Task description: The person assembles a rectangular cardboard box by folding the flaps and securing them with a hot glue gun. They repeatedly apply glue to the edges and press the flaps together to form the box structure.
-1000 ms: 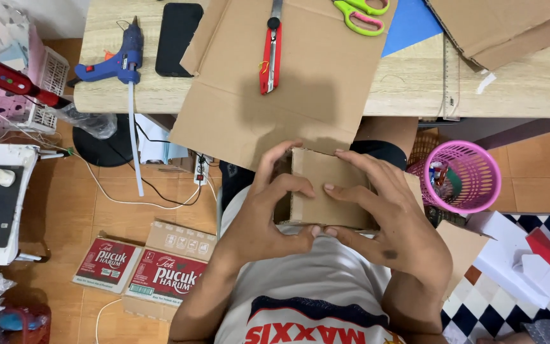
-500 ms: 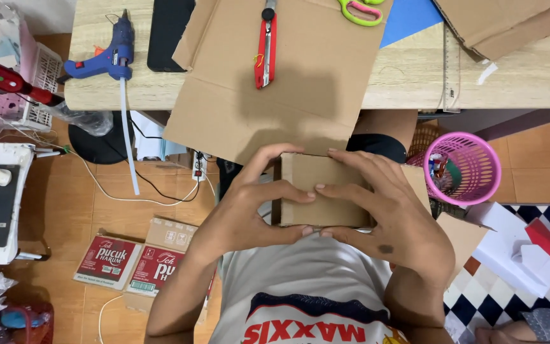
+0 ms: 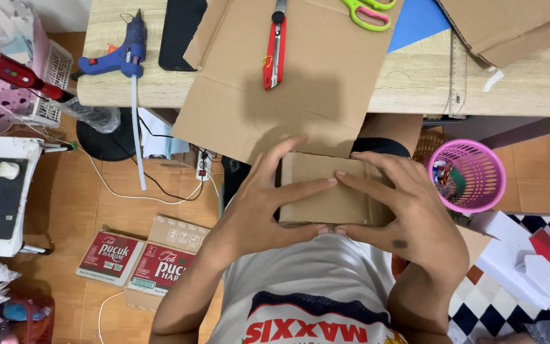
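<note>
Small cardboard box point(image 3: 326, 188) gripped between left hand point(image 3: 259, 207) and right hand point(image 3: 408, 213), fingers spread.

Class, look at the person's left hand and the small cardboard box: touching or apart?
Touching. The head view shows the left hand laid over the small cardboard box, fingers across its top and thumb under its near edge, no gap visible.

Bright even light, sharp focus, soft shadow on cardboard sheet point(image 3: 300, 83).
</note>
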